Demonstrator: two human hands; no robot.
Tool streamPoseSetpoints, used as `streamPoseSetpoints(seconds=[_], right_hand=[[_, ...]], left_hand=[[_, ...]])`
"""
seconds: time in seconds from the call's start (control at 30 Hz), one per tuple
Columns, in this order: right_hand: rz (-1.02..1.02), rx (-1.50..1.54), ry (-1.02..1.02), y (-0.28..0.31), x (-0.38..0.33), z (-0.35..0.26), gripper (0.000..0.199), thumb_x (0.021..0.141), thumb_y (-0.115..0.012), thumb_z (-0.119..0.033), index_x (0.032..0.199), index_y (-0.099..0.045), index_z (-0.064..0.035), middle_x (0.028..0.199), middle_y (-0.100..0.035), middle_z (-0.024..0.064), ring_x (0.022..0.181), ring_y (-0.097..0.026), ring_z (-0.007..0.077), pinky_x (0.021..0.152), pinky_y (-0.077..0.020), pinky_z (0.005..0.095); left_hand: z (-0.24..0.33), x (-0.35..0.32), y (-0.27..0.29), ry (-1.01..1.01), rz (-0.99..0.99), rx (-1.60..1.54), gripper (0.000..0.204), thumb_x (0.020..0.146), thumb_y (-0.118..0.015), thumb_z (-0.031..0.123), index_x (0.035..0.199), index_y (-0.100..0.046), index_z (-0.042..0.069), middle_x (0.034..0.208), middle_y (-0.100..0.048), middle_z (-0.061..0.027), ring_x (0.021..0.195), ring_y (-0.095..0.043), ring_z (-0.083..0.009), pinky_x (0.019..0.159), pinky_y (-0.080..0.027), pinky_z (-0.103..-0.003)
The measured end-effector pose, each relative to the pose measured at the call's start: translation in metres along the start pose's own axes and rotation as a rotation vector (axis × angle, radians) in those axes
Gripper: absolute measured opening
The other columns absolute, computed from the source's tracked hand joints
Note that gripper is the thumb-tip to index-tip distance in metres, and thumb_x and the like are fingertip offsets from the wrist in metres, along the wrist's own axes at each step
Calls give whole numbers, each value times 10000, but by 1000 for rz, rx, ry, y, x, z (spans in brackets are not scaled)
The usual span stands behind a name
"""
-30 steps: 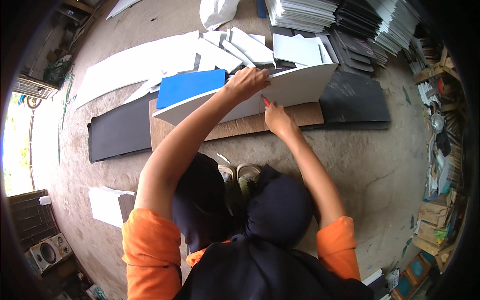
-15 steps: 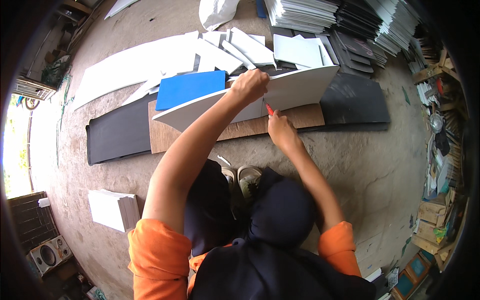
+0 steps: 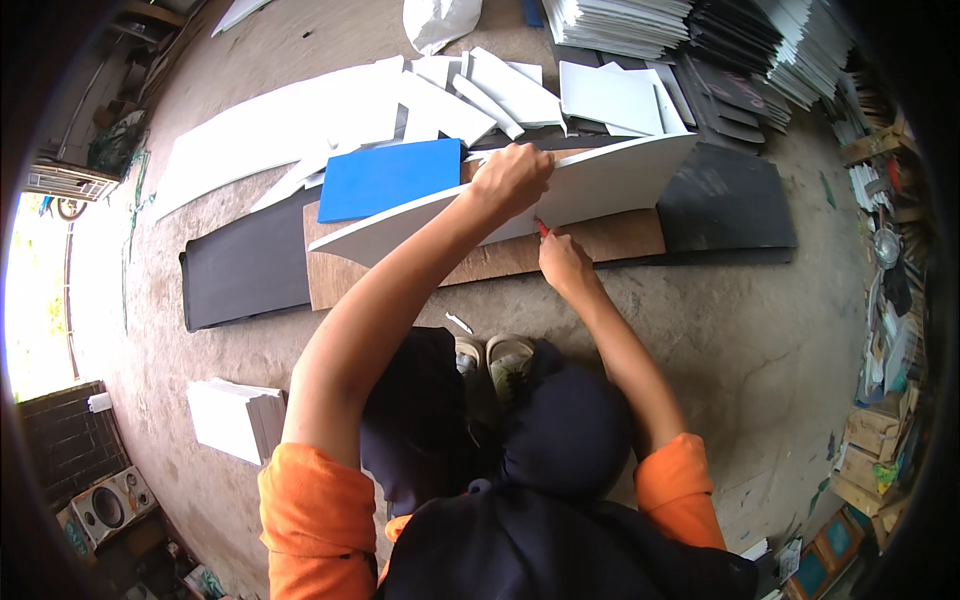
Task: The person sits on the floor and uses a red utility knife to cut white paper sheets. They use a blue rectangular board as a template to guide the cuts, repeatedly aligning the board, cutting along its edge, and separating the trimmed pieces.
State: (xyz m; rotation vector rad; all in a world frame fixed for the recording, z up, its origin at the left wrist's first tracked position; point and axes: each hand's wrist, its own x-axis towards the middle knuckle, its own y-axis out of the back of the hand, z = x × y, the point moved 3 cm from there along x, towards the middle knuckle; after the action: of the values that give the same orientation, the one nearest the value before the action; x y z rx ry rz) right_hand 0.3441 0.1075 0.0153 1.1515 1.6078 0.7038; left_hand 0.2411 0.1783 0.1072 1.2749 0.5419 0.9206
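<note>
My left hand [image 3: 513,183] is closed on the upper edge of a long white sheet [image 3: 625,178], which stands on its long edge and bows slightly. My right hand [image 3: 566,263] is wrapped round a red utility knife [image 3: 542,228], its tip against the near face of the sheet, just below my left hand. The blade itself is hard to make out. Beneath the sheet lies a brown wooden board [image 3: 622,236], on top of black sheets [image 3: 245,262]. A flat blue panel [image 3: 390,180] rests behind the white sheet on the left.
White offcuts [image 3: 510,88] lie heaped beyond the board. Tall stacks of white sheets [image 3: 620,25] and black sheets [image 3: 735,40] stand at the far right. A white stack [image 3: 235,418] sits on the concrete floor at left. Cluttered shelving [image 3: 880,420] runs along the right side.
My right hand and the knife have shifted slightly up toward the sheet, and less of the knife shows. My left hand keeps its hold on the edge. The whole view has shifted slightly.
</note>
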Motion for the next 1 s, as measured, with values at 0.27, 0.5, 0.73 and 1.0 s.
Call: streamPoseSetpoints(seconds=[0.27,0.5,0.73,1.0], right_hand=[[9,26,-12,-26,9,13,270,877,-380,-151,947,-535,59,821,-608,252,810,-612,366,671,-518,431],[170,38,58,-76,-4,45,289,878,-437,-237,1024,-417,11,678,-593,236,636,-606,390,519,-501,446],[171,109,32,-91,-45,67,284,892,-417,-268,1052,-401,-34,631,-587,220,621,-602,384,524,-484,472],[329,453,75,-92,-30,116,310,911,-404,-288,959,-501,2,616,-573,182,531,-578,326,453,-444,403]], left_hand=[[2,-4,0,14,20,20,165,679,-678,158,709,-615,9,638,-611,-155,629,-640,-274,532,-531,-342],[0,-4,-5,66,-48,14,208,732,-645,200,805,-595,12,702,-613,-173,690,-630,-305,586,-516,-376],[-20,10,-1,91,-35,2,186,713,-670,203,792,-616,43,697,-621,-159,680,-632,-296,604,-520,-369],[-82,52,-8,458,-64,-337,451,830,-467,499,917,-630,87,720,-625,-155,690,-621,-274,635,-479,-362]])
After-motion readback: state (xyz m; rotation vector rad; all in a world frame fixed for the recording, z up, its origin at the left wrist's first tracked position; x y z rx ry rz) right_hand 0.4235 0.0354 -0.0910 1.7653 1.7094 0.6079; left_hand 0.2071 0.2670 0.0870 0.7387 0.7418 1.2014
